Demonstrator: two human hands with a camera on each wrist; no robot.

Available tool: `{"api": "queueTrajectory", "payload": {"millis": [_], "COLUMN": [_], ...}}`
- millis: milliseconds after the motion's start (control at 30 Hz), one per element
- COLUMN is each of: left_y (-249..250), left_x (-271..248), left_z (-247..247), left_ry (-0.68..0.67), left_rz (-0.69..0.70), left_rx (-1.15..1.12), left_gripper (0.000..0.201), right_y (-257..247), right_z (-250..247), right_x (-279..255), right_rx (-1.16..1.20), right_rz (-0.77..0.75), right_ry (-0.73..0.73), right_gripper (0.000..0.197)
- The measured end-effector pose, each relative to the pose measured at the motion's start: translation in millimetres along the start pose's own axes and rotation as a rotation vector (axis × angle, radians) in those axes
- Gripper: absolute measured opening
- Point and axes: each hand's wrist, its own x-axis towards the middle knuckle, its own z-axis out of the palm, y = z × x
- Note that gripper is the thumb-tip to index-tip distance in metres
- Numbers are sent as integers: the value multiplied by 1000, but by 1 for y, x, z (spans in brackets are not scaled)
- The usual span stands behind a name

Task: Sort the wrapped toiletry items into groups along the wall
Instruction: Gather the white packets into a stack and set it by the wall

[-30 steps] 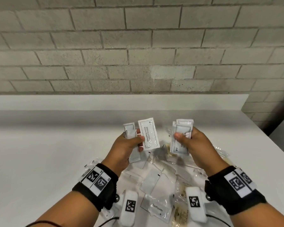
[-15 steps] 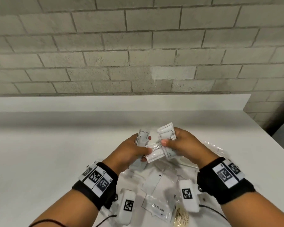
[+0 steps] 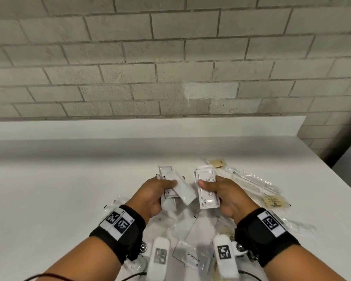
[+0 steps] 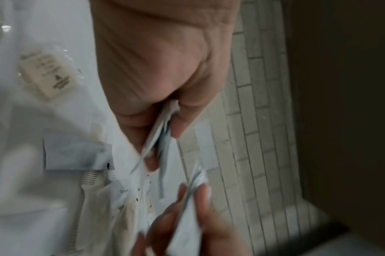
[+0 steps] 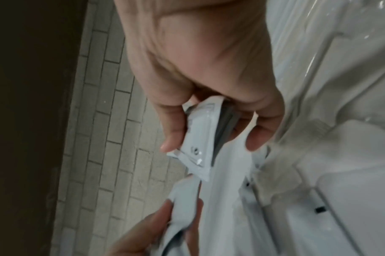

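My left hand (image 3: 158,191) grips a small stack of white sachets (image 3: 171,184), thumb across their faces; the left wrist view shows them edge-on (image 4: 163,138) between thumb and fingers. My right hand (image 3: 219,191) holds another stack of white sachets (image 3: 208,189) upright, thumb pressing the front one, also seen as sachets (image 5: 200,138) in the right wrist view. Both hands hover above a loose pile of wrapped items (image 3: 190,226) near the front of the white table (image 3: 59,189). A packet labelled Toothpaste (image 3: 192,258) lies at the pile's near edge.
To the right lie a clear-wrapped comb and toothbrush (image 3: 249,181) and tan packets (image 3: 274,201), (image 3: 217,162). The brick wall (image 3: 170,67) stands behind a white ledge (image 3: 130,128). The table's right edge (image 3: 328,165) drops off beside a dark gap.
A second ago the hands were apart, each with sachets; they met and a sachet passed to the right stack. Now they have separated and dropped lower. The view tilted down.
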Motion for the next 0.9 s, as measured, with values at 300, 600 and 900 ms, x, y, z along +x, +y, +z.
{"api": "queueTrajectory", "payload": {"millis": [300, 600, 900], "left_y": [2, 15, 12], "left_x": [-8, -6, -6], "left_z": [10, 6, 0], "left_ry": [-65, -142, 30], "left_rz": [219, 133, 331], "left_rx": [172, -40, 86], "left_gripper": [44, 28, 29], "right_y": [-9, -17, -25], "right_z": [31, 4, -2], "right_x": [-15, -10, -25], "right_rx": [-372, -1520, -633], "right_rz": [-264, -1397, -624], "right_ry": [75, 272, 243], "right_gripper": [28, 27, 23]}}
